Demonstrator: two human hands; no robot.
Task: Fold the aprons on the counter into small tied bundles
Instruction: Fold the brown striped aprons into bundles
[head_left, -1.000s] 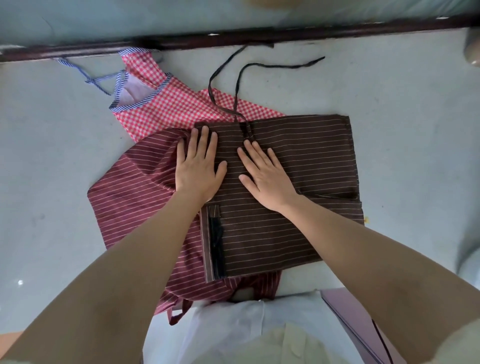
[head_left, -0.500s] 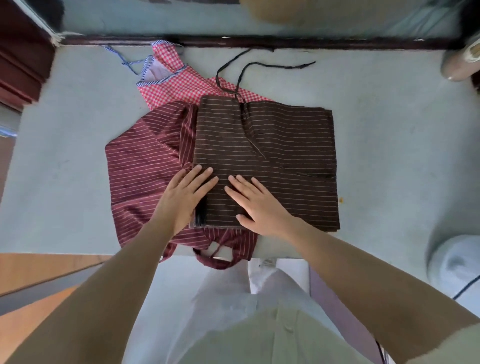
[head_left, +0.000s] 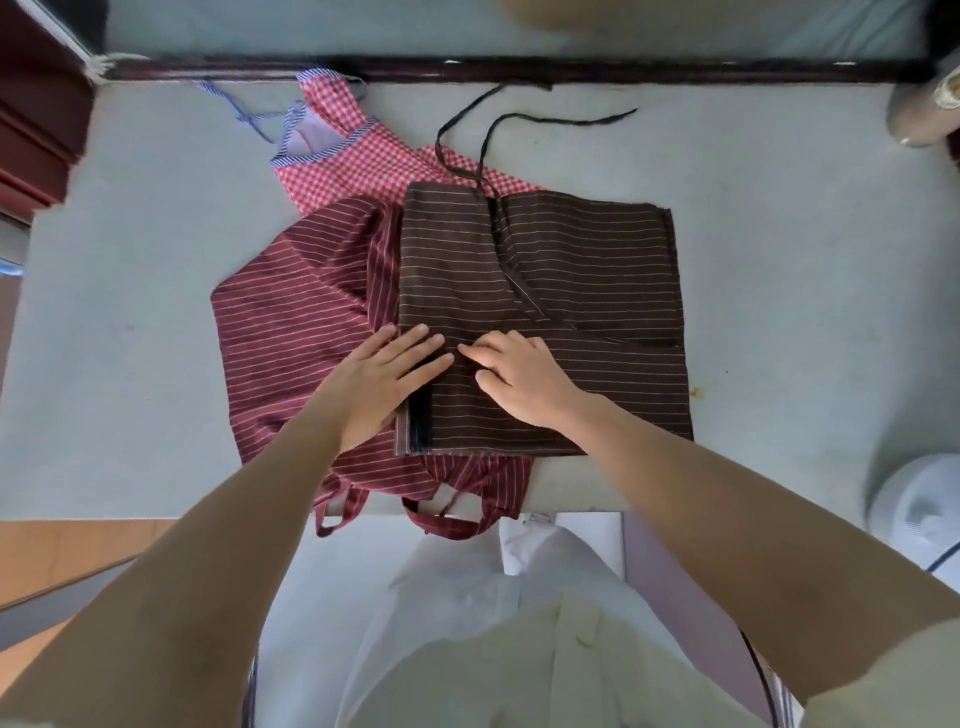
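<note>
Both hands had slid toward 6 o'clock: left hand (head_left: 384, 384) flat, right hand (head_left: 524, 384) slightly bent, both pressing, neither grasping, the brown apron (head_left: 571, 270) at counter (head_left: 779, 234) centre; creases needed flattening before folding

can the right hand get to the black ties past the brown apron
Probably yes: the black ties lie uncovered on the counter beyond the far edge of the brown apron, and nothing stands between them and the right hand, which rests on that apron.

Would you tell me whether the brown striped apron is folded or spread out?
Folded: the brown striped apron lies as a layered rectangle, stacked edges showing at its near-left corner.
</note>
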